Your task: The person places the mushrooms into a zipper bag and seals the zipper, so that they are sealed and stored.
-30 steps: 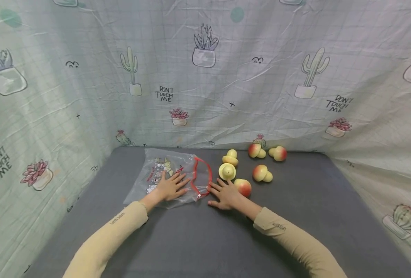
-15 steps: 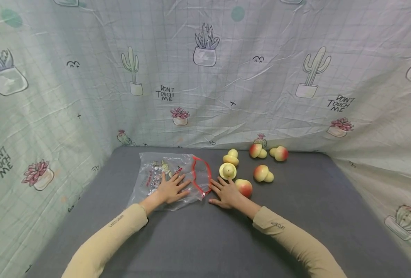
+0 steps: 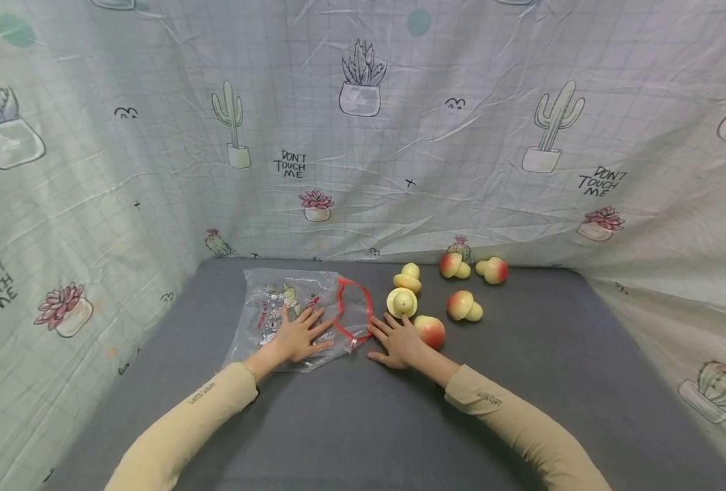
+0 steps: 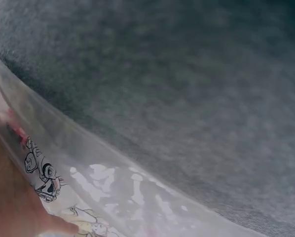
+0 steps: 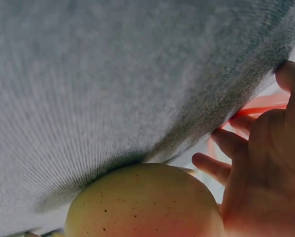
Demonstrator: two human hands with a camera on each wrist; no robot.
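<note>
A clear plastic drawstring bag point(image 3: 249, 327) with cartoon prints lies flat, its red drawstring point(image 3: 371, 307) at the right end. My left hand point(image 3: 298, 339) rests on it with fingers spread; in the left wrist view the bag point(image 4: 118, 182) passes beside the thumb. At the bag's mouth, my right hand point(image 3: 399, 343) lies with straight, spread fingers touching the drawstring edge. Just beside that hand sits a red-and-yellow toy mushroom point(image 3: 430, 332), speckled in the right wrist view. A pale yellow mushroom point(image 3: 402, 303) lies stem-up past the right fingertips. Neither hand holds anything.
Behind is another yellow mushroom point(image 3: 407, 279). Further right lie red-capped mushrooms, one nearer point(image 3: 464, 306), one at the back point(image 3: 454, 266) and one at the back right point(image 3: 493, 270). A printed curtain point(image 3: 363, 157) rises along the back and sides of the grey table point(image 3: 350, 429).
The bag has shifted and turned slightly under my left hand, its far left corner coming a little nearer and further left. My right hand has stayed nearly still. The mushrooms keep their places.
</note>
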